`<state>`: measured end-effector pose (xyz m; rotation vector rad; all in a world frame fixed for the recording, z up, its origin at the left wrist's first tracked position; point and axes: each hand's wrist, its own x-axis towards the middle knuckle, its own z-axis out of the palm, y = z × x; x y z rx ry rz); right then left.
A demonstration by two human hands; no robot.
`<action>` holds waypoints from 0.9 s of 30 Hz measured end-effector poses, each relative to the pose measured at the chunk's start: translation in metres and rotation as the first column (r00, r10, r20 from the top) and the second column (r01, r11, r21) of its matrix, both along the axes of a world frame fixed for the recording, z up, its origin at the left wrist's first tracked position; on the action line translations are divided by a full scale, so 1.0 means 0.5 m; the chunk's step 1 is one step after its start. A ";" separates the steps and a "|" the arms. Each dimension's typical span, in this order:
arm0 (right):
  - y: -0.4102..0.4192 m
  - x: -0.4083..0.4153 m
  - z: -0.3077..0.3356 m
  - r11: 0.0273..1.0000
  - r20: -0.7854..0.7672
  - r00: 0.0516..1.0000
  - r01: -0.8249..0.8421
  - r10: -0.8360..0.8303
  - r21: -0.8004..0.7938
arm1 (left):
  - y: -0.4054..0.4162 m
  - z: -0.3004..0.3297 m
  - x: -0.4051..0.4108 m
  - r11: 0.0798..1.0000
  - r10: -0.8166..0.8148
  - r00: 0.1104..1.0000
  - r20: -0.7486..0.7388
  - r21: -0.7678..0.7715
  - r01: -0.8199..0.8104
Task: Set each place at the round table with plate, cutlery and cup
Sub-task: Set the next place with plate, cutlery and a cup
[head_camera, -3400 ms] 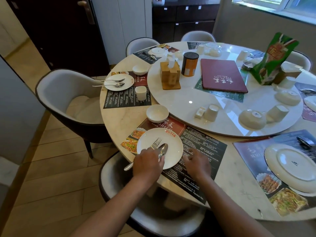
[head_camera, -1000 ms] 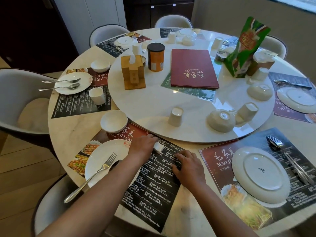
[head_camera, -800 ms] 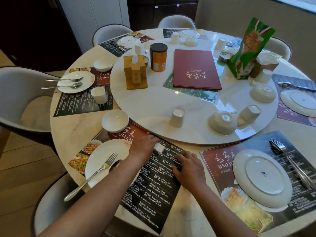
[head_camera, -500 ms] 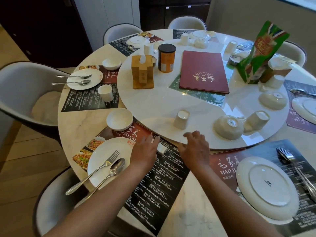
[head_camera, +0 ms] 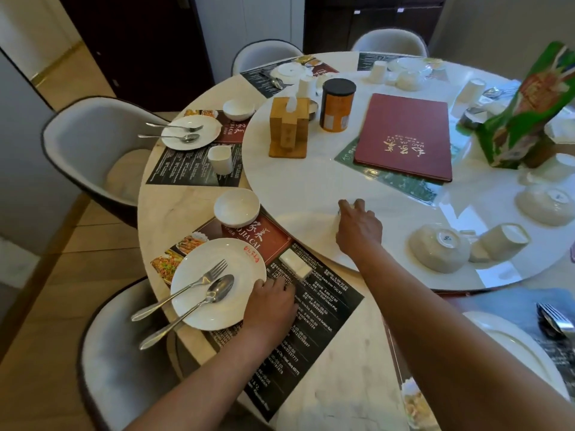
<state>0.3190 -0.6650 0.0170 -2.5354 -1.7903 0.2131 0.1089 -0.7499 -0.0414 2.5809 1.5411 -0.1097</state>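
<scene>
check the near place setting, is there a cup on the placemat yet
No: the near placemat holds only a plate with fork and spoon, a bowl and a small white block.

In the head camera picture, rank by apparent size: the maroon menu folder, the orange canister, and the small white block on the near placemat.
1. Maroon menu folder
2. Orange canister with black lid
3. Small white block

The block lies nearer the camera yet looks smallest.

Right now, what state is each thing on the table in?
Right hand: closed around an upside-down cup on the turntable.
Left hand: flat on the placemat.
Near plate: upright, fork and spoon on it.
Bowl: upside down.
Menu: closed.
</scene>
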 end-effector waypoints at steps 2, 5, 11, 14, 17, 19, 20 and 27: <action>-0.010 0.002 0.005 1.000 -0.008 1.000 -0.011 0.011 0.012 | -0.003 0.001 0.001 1.000 -0.008 1.000 -0.014 -0.004 0.008; -0.032 -0.001 0.011 0.999 -0.063 0.998 0.015 -0.013 0.028 | -0.008 0.000 -0.001 1.000 -0.019 0.999 -0.026 -0.016 0.018; -0.132 -0.033 -0.025 0.834 -0.859 0.402 0.550 -0.317 -0.050 | -0.029 0.006 -0.017 0.997 -0.068 0.992 -0.111 -0.039 0.064; -0.200 -0.059 -0.044 0.769 -0.955 -0.070 0.577 -0.288 -0.274 | -0.042 0.008 -0.030 0.995 -0.098 0.986 -0.135 -0.043 0.093; -0.245 -0.074 -0.084 0.794 -0.967 0.024 0.577 -0.253 -0.193 | -0.053 0.006 -0.043 0.991 -0.121 0.983 -0.141 -0.069 0.112; -0.261 -0.085 -0.103 0.803 -0.938 0.243 0.594 -0.246 -0.057 | -0.052 0.007 -0.049 0.988 -0.139 0.981 -0.138 -0.085 0.128; -0.267 -0.092 -0.109 0.816 -0.898 0.360 0.578 -0.251 0.004 | -0.051 0.007 -0.051 0.987 -0.144 0.981 -0.134 -0.091 0.132; -0.270 -0.121 -0.125 0.872 -0.720 0.672 0.445 -0.174 0.205 | -0.046 0.010 -0.053 0.985 -0.146 0.983 -0.115 -0.105 0.134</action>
